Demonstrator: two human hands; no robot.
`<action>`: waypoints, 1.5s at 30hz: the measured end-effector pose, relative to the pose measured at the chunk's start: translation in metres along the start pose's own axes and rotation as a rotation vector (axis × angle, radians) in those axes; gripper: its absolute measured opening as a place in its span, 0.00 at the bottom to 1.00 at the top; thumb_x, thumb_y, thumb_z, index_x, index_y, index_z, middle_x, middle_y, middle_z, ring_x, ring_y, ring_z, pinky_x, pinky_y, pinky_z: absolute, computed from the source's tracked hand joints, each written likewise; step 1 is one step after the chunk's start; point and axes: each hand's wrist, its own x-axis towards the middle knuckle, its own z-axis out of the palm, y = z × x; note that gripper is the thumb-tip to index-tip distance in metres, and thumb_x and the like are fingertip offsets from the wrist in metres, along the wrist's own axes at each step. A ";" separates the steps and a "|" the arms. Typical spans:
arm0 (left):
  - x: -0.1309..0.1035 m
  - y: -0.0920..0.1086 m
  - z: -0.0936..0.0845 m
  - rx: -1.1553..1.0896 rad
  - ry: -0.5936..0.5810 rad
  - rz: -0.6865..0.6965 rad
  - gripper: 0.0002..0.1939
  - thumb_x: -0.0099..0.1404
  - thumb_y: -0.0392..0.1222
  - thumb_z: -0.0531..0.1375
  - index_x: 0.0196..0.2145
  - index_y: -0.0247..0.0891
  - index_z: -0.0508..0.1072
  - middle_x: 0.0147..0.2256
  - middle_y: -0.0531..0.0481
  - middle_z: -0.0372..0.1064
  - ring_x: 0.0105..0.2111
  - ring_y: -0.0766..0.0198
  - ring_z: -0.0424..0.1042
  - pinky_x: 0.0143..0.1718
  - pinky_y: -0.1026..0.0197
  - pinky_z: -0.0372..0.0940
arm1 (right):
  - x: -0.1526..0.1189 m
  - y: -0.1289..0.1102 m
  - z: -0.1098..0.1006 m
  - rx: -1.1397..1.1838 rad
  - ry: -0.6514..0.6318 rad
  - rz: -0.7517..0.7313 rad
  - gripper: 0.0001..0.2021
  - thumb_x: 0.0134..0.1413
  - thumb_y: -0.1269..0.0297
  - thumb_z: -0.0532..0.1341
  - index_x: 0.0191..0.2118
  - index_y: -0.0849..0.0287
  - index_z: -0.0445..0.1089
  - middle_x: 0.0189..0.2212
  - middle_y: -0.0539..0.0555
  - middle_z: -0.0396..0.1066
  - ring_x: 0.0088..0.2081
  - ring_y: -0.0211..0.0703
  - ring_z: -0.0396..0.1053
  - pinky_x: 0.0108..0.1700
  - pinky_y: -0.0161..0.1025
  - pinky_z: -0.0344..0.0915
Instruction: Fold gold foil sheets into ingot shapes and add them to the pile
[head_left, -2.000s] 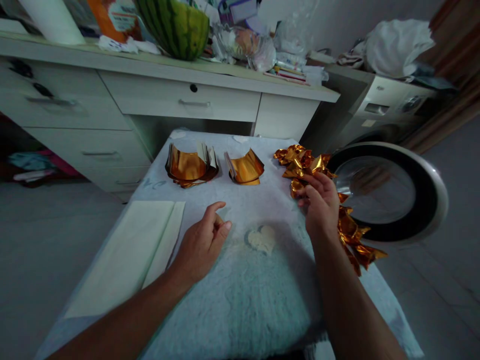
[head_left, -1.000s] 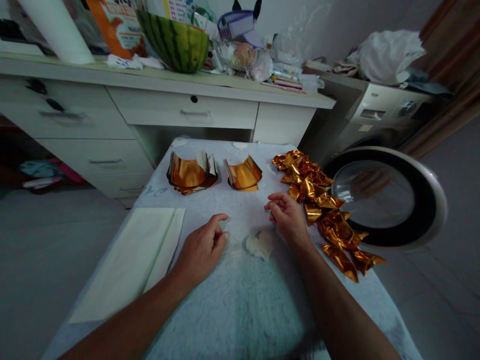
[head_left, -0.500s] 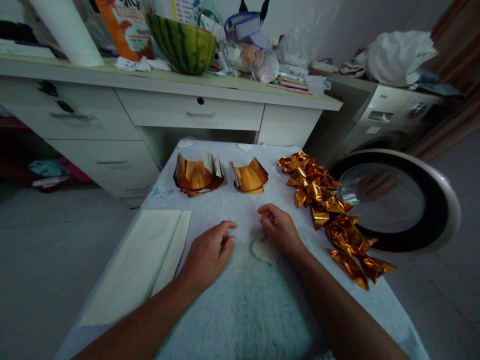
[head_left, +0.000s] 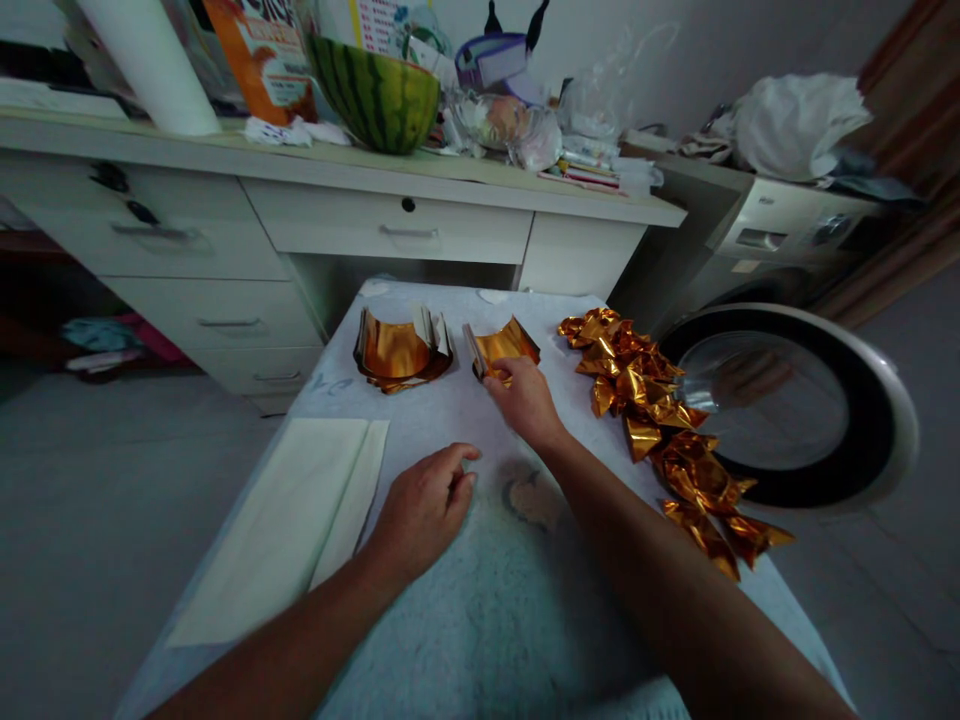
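Note:
My right hand [head_left: 525, 400] is at the near edge of the smaller stack of curled gold foil sheets [head_left: 504, 345], its fingertips touching the foil; whether they pinch a sheet is too small to tell. My left hand [head_left: 426, 500] rests over the cloth with thumb and index finger apart and nothing between them. A larger stack of curled gold foil [head_left: 397, 350] sits to the left. Along the right side lies a pile of twisted gold foil pieces [head_left: 645, 400]. White folded sheets [head_left: 277, 520] lie flat at the left.
A cloth-covered table [head_left: 495, 620] lies under my arms. Behind it, a white counter [head_left: 465, 190] with drawers holds a cut watermelon [head_left: 375, 95], bags and a paper roll [head_left: 154, 70]. A washing machine's open round door [head_left: 787, 400] stands beside the table's right edge.
My right hand has moved forward and slightly left, from bare cloth to the smaller foil stack. My left hand has hardly moved. The view has shifted slightly.

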 end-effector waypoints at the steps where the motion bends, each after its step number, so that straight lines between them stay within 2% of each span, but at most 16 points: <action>1: 0.000 0.000 0.000 0.002 0.000 0.004 0.12 0.66 0.37 0.52 0.45 0.40 0.71 0.30 0.51 0.74 0.31 0.61 0.74 0.34 0.59 0.66 | 0.003 -0.002 0.004 -0.003 0.003 0.003 0.11 0.57 0.67 0.61 0.44 0.62 0.75 0.41 0.60 0.72 0.44 0.47 0.69 0.48 0.40 0.62; 4: 0.000 -0.001 0.001 0.008 -0.003 0.007 0.12 0.66 0.37 0.52 0.45 0.40 0.71 0.30 0.51 0.74 0.30 0.61 0.74 0.34 0.60 0.66 | 0.008 -0.005 0.010 -0.012 0.006 0.014 0.09 0.57 0.69 0.59 0.40 0.63 0.77 0.38 0.60 0.73 0.44 0.48 0.69 0.47 0.39 0.62; 8: 0.000 -0.001 0.001 0.004 -0.004 0.006 0.12 0.66 0.36 0.52 0.45 0.39 0.71 0.30 0.51 0.74 0.30 0.60 0.74 0.33 0.60 0.66 | 0.012 -0.005 0.012 -0.016 0.004 0.023 0.11 0.56 0.71 0.57 0.28 0.61 0.76 0.29 0.56 0.73 0.37 0.45 0.69 0.40 0.37 0.60; 10: 0.000 -0.001 0.002 0.001 -0.003 0.004 0.12 0.66 0.36 0.52 0.45 0.40 0.71 0.30 0.51 0.74 0.31 0.60 0.74 0.34 0.60 0.66 | 0.014 -0.005 0.013 -0.010 0.015 0.034 0.13 0.56 0.71 0.56 0.26 0.60 0.76 0.27 0.55 0.73 0.34 0.43 0.69 0.38 0.36 0.59; 18: 0.000 -0.001 0.002 0.000 -0.009 0.030 0.11 0.66 0.35 0.52 0.43 0.38 0.71 0.31 0.50 0.74 0.32 0.60 0.74 0.36 0.58 0.66 | 0.019 0.003 0.017 0.054 0.127 0.129 0.09 0.54 0.70 0.58 0.31 0.62 0.77 0.29 0.55 0.75 0.32 0.42 0.70 0.36 0.36 0.60; 26: -0.001 -0.004 0.004 0.010 -0.019 0.042 0.11 0.66 0.34 0.52 0.43 0.39 0.71 0.33 0.49 0.74 0.34 0.60 0.74 0.37 0.58 0.66 | 0.014 0.010 0.022 0.104 0.186 0.145 0.06 0.51 0.68 0.60 0.30 0.62 0.73 0.30 0.54 0.73 0.33 0.42 0.69 0.39 0.36 0.62; 28: -0.001 -0.003 0.004 0.002 -0.024 0.042 0.10 0.66 0.34 0.52 0.43 0.38 0.71 0.34 0.49 0.74 0.34 0.60 0.74 0.37 0.59 0.66 | 0.014 0.011 0.023 0.113 0.196 0.153 0.06 0.51 0.68 0.60 0.34 0.63 0.74 0.31 0.54 0.73 0.34 0.43 0.69 0.39 0.37 0.63; 32: -0.001 -0.003 0.004 0.001 -0.030 0.032 0.11 0.66 0.34 0.52 0.43 0.38 0.71 0.32 0.50 0.74 0.33 0.60 0.74 0.36 0.59 0.65 | 0.016 0.011 0.024 0.130 0.190 0.138 0.14 0.50 0.67 0.61 0.44 0.64 0.74 0.38 0.58 0.74 0.39 0.45 0.70 0.44 0.39 0.64; 37: -0.001 -0.006 0.007 -0.004 -0.024 0.041 0.10 0.66 0.34 0.53 0.43 0.37 0.72 0.33 0.49 0.74 0.33 0.60 0.73 0.37 0.58 0.65 | 0.020 0.008 0.025 0.141 0.137 0.049 0.09 0.51 0.70 0.59 0.33 0.60 0.78 0.33 0.55 0.76 0.41 0.46 0.70 0.47 0.39 0.63; 45: 0.000 -0.005 0.006 0.001 -0.007 0.061 0.10 0.66 0.34 0.53 0.43 0.38 0.71 0.33 0.50 0.73 0.33 0.61 0.73 0.38 0.58 0.65 | 0.023 0.011 0.027 0.146 0.208 0.088 0.10 0.51 0.70 0.58 0.24 0.61 0.74 0.24 0.52 0.72 0.31 0.42 0.68 0.38 0.37 0.61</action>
